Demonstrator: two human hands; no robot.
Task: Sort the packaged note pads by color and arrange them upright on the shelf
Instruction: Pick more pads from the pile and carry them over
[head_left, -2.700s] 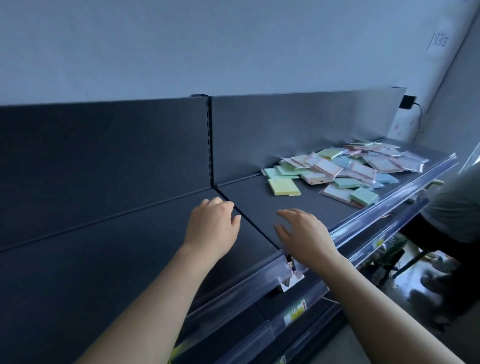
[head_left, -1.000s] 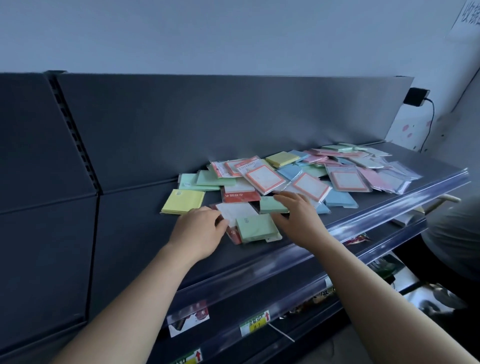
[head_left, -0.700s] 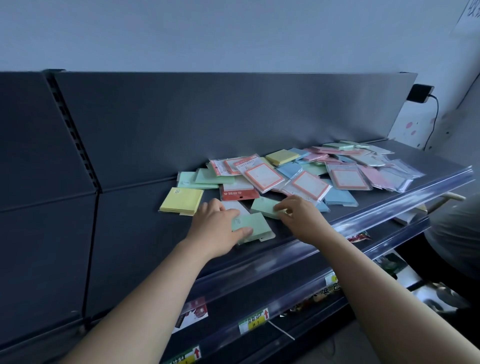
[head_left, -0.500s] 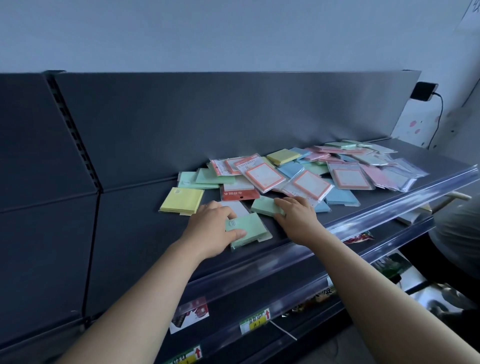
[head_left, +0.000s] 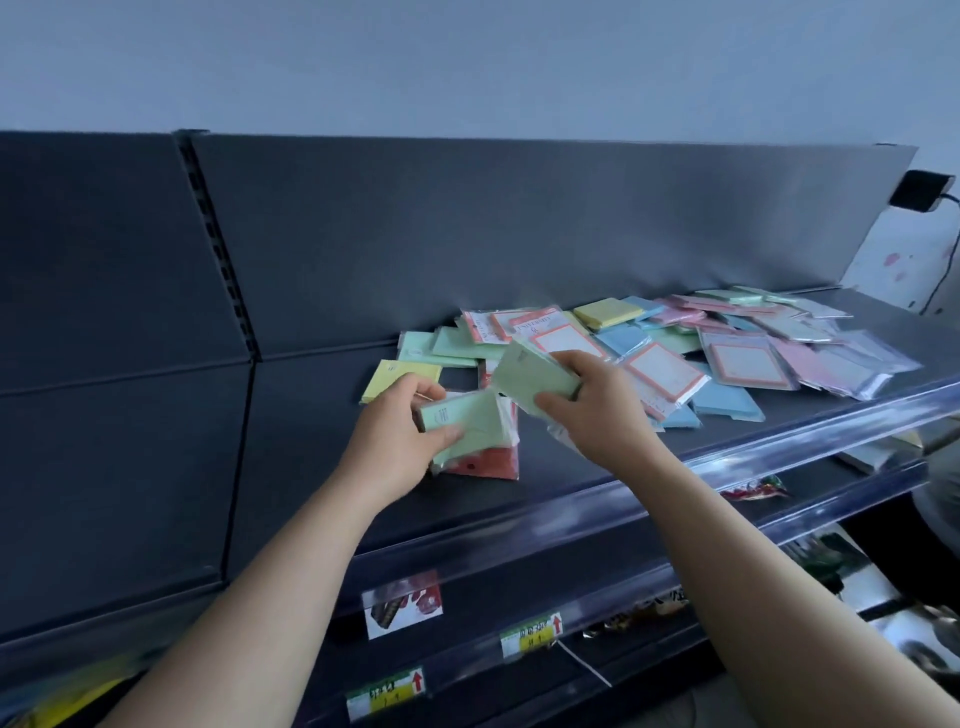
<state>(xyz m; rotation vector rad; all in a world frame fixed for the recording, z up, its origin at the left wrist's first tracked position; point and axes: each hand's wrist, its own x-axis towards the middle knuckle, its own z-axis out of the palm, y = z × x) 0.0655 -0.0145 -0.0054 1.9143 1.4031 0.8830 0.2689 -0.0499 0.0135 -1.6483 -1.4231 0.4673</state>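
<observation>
A red-bordered note pad package (head_left: 531, 323) reads "UNIVERSITY" (shelf price tags (head_left: 531, 635) illegible).

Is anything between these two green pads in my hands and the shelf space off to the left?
Nothing visible does. The left hand holds the left pad, the right hand the right pad; the shelf left of them shows bare. Only a yellow pad lies flat beyond the left hand, toward the back.

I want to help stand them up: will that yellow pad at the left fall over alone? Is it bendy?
Probably it tips: the yellow pad looks thin and flat, with little edge to stand on. It is likely fairly stiff: the green pad that the right hand pinches by one end does not droop.
</observation>
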